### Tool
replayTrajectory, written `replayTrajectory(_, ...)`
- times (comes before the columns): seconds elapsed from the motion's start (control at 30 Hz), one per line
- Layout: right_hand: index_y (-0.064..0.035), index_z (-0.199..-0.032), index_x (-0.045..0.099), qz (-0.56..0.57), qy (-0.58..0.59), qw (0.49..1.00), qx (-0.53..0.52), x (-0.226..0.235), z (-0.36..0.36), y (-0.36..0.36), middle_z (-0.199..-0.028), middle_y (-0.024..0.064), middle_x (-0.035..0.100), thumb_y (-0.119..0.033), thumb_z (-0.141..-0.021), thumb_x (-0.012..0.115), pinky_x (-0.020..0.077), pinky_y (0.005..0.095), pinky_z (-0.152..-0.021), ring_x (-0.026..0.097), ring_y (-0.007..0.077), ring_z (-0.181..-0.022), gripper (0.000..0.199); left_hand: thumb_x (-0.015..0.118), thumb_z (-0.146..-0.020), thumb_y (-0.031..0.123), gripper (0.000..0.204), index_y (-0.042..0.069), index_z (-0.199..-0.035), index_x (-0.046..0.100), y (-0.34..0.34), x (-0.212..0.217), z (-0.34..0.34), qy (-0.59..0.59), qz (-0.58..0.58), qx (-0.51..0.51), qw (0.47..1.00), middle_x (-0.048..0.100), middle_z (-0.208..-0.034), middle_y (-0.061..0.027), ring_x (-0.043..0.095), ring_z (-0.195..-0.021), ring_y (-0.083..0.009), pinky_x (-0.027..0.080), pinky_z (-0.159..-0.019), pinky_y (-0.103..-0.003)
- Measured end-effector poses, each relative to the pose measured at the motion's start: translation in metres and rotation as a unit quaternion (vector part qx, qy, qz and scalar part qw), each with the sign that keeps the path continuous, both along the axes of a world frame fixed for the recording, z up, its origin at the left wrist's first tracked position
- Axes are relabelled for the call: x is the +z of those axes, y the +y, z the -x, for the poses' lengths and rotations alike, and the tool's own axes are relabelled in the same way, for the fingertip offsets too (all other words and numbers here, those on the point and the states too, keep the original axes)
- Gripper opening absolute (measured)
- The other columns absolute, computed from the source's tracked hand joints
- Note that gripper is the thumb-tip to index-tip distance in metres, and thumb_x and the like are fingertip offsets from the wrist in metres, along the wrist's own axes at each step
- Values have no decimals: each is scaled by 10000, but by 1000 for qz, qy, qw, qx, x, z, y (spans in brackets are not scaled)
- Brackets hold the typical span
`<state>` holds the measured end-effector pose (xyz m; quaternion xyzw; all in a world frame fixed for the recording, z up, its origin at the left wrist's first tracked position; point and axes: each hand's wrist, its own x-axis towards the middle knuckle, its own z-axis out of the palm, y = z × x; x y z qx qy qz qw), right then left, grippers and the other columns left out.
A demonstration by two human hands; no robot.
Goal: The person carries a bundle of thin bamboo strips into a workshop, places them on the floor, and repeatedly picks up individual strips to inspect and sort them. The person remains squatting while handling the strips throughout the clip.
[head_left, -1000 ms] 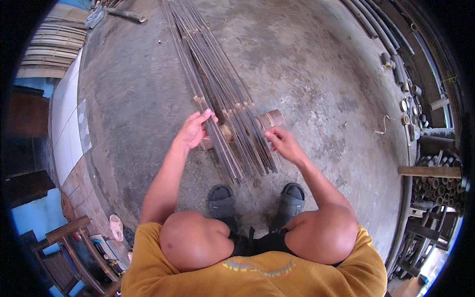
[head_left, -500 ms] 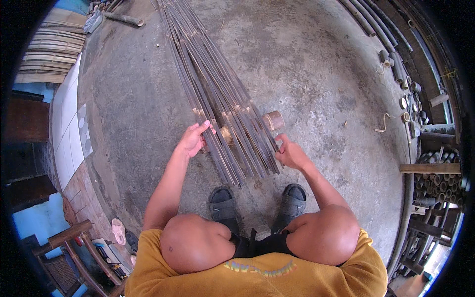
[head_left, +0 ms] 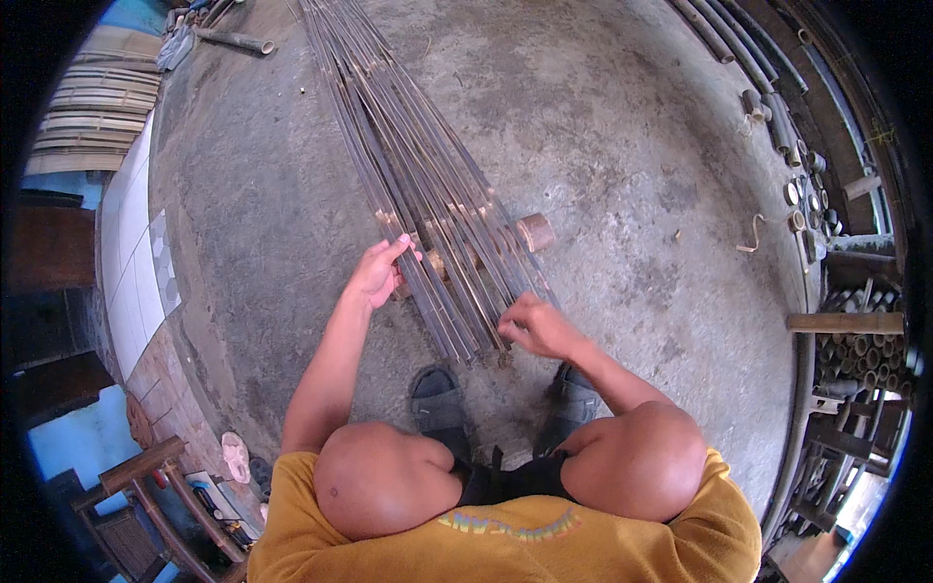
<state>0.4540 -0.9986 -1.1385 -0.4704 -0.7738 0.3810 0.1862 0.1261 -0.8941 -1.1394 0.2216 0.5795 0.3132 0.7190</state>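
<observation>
A long bundle of dark bamboo strips runs from the far left toward my feet, its near ends fanned out. The strips lie across a short brown log, whose right end sticks out beside them. At the bundle's left edge, my left hand is closed around the outer strips, thumb on top. My right hand has its fingers curled at the near ends on the right side, pinching strips there. Exactly how many strips it holds is hidden by the fingers.
Bare concrete floor surrounds the bundle. Bamboo poles and cut bamboo rings lie along the right wall, above a stack of tubes. Pale slats are piled at the far left. A bamboo chair and pink sandal stand near left.
My right hand has moved left and nearer to me, from the bundle's right edge onto the strip ends. Strips on the right have shifted. My left hand stays nearly in place.
</observation>
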Motion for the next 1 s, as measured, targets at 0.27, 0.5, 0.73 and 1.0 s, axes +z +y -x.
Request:
replayTrajectory(0.27, -100, -1098, 613, 72, -57, 991, -93, 3, -30, 17, -913, 172, 661, -242, -823, 768, 535, 470, -758, 671, 377, -871, 346, 661, -972, 376, 328, 85, -1108, 595, 3, 3, -8, -7, -9, -10, 1000, 679, -988, -53, 670, -896, -171, 556, -755, -349)
replayTrajectory(0.5, -119, -1155, 574, 77, -47, 990, -106, -15, -36, 14, -948, 185, 663, -128, -821, 669, 525, 494, -774, 661, 395, -905, 348, 662, -971, 380, 307, 98, -1066, 586, 2, 3, -11, -16, -6, -10, 1000, 680, -949, -51, 669, -864, -176, 557, -736, -360)
replayTrajectory(0.73, -110, -1014, 724, -60, -163, 982, -74, -18, -21, 2, -854, 170, 678, -215, -871, 651, 561, 462, -707, 683, 382, -786, 192, 635, -996, 298, 229, 80, -999, 565, 1, -5, -17, -86, 1, 20, 996, 674, -904, -68, 677, -816, -198, 585, -744, -405)
replayTrajectory(1.0, -60, -928, 687, 34, -122, 987, -98, -21, 9, 12, -900, 219, 689, -235, -879, 603, 560, 458, -742, 682, 404, -796, 200, 642, -987, 362, 264, 111, -1045, 584, -4, -32, -60, -106, -41, -20, 993, 722, -980, -66, 695, -879, -186, 552, -724, -408)
